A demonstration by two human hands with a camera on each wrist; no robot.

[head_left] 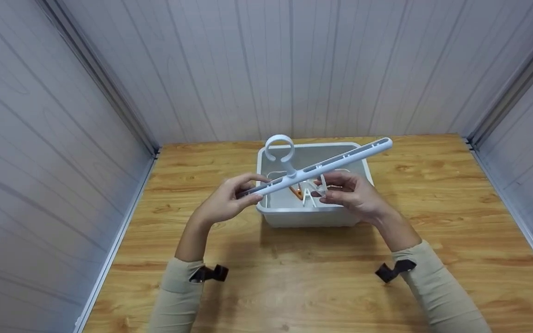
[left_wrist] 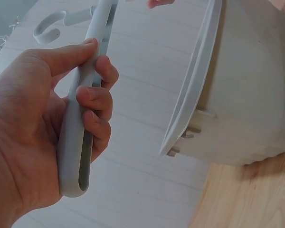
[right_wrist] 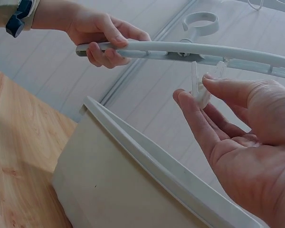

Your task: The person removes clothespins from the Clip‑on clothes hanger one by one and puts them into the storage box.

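**Two hands on a white hanger bar above a grey bin**

Head view: left hand (head_left: 225, 203) grips the near end of a long white hanger bar (head_left: 326, 164), fingers curled over the top, thumb underneath. The bar runs tilted up and away from those fingers, across the top of a grey plastic bin (head_left: 310, 217). A ring hook (head_left: 279, 148) stands up from the bar's middle, just past the left fingertips. Right hand (head_left: 352, 192) sits just under the bar's middle, fingertips pinching a small white clip (head_left: 315, 189) that hangs below the bar. Something orange shows in the bin, beneath the right fingertips; too small to tell what. The bin stands on a wooden table (head_left: 433, 208). Beige sleeves and dark wrist straps on both arms.

Left wrist view: left hand (left_wrist: 47, 128) is wrapped round the slotted bar end (left_wrist: 78, 137), thumb along one side, three fingers curled round the other. The ring hook (left_wrist: 50, 28) is further up the bar, beyond the fingers. The bin's rim and wall (left_wrist: 247, 85) lie just beside the knuckles, not touching.

Right wrist view: right hand (right_wrist: 242, 137) pinches the clip (right_wrist: 199, 90) between thumb and index tip; remaining fingers loosely bent. The clip's top meets the bar (right_wrist: 190, 50) directly above the fingertips. Left hand (right_wrist: 104, 35) grips the bar's far end. The bin rim (right_wrist: 147, 152) is below the palm, apart from it.
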